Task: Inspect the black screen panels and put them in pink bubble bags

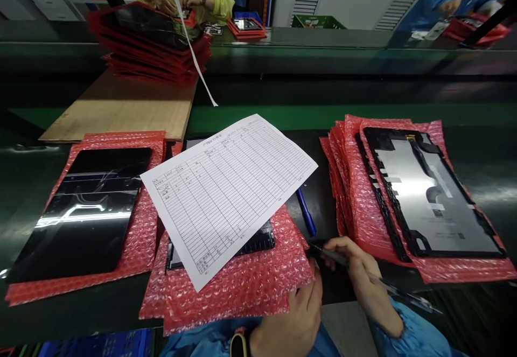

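Note:
My right hand (363,281) is closed around a pen (383,284) with a clear barrel, its dark tip pointing left towards my left hand. My left hand (294,314) lies at the lower right corner of a red bubble-wrap bag (238,298), fingers stretched forward along its edge; some fingertips are partly hidden. A printed form (230,195) with a ruled table and a few handwritten entries rests slantwise over that bag. Beneath the paper, parts of a black-framed screen panel (258,238) show. A blue pen (306,212) lies just right of the form.
On the left, a glossy black screen (89,206) sits on red bubble wrap. To the right, a screen panel (432,190) lies back up on stacked red bags (355,184). Behind are a wooden board (133,104), a red-wrapped stack (157,50), a hanging white strip (194,55) and two co-workers.

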`<state>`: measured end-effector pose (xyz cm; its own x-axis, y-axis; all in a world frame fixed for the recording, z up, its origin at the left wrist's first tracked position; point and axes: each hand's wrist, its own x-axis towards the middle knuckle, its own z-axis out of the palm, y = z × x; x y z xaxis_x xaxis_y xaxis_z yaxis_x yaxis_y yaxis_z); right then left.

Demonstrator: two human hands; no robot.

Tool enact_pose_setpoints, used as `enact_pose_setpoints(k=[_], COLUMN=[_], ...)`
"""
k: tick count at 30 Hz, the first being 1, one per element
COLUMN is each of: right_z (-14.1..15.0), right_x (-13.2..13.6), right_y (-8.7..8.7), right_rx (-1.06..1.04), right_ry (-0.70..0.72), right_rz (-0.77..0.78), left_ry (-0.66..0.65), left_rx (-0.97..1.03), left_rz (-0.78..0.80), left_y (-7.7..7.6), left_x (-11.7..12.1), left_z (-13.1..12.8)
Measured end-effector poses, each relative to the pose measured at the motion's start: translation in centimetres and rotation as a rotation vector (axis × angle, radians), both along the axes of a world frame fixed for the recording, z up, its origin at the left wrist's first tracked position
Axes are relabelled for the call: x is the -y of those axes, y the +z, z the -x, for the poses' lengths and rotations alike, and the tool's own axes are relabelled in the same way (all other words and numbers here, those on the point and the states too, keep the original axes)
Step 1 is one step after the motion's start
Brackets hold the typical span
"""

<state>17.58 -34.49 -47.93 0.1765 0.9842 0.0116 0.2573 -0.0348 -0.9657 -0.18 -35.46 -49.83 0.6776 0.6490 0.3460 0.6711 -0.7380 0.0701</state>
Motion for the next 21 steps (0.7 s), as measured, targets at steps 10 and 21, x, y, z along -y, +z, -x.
enact_pose_setpoints(k=[10,21], right_z=[0.3,0.1], right_x=[-0.7,-1.0], right_y=[0.9,0.1], right_rx=[0.196,0.320], right_ry=[-0.041,-0.047], right_rz=[0.027,-0.018], left_ry=[0.050,0.073], left_rx=[-0.035,-0.062], left_rz=[-0.054,-0.021], left_y=[-0.6,-0.8], left_x=[0.6,0.9], left_z=[0.3,0.2])
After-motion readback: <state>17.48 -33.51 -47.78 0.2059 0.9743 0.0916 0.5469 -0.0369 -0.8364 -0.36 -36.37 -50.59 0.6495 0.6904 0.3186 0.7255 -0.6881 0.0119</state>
